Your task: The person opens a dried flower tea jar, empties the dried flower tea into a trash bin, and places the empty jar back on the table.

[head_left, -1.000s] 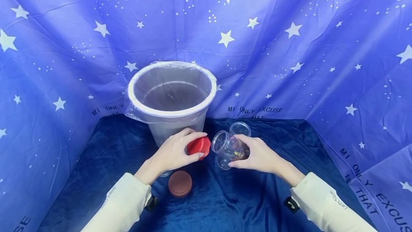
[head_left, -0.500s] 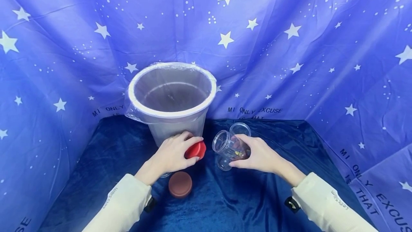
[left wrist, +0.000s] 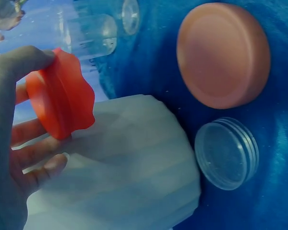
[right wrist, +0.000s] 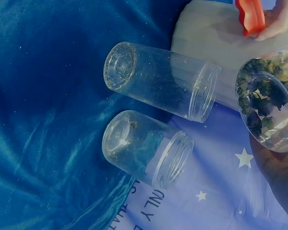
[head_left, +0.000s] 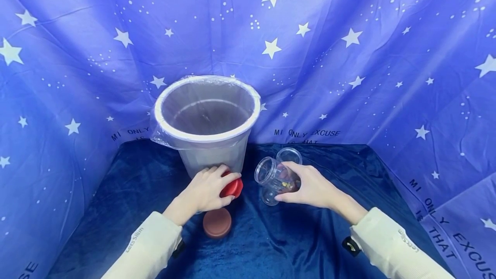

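Observation:
My left hand (head_left: 205, 188) pinches a red screw lid (head_left: 232, 186) with a wavy edge between thumb and fingers, in front of the bin's lower wall. A clear plastic jar (head_left: 280, 180) lies tilted in my right hand (head_left: 315, 186), its uncapped mouth facing left towards the lid. Dark green and yellowish dried bits, like flower buds or tea (right wrist: 264, 98), are gathered at the jar's base in the right wrist view. Some distance separates lid and jar mouth.
A grey-white bin (head_left: 207, 137) lined with a clear bag stands behind my hands. Two clear jars (right wrist: 158, 81) without lids stand on the blue velvet cloth (head_left: 310, 244) beside the right hand. Near the left wrist lie a brown lid (head_left: 217, 223) and a clear lid (left wrist: 225, 153).
My left hand has drawn the red lid left and slightly towards me, away from the jar's mouth. The right hand holds the tilted jar in nearly the same place.

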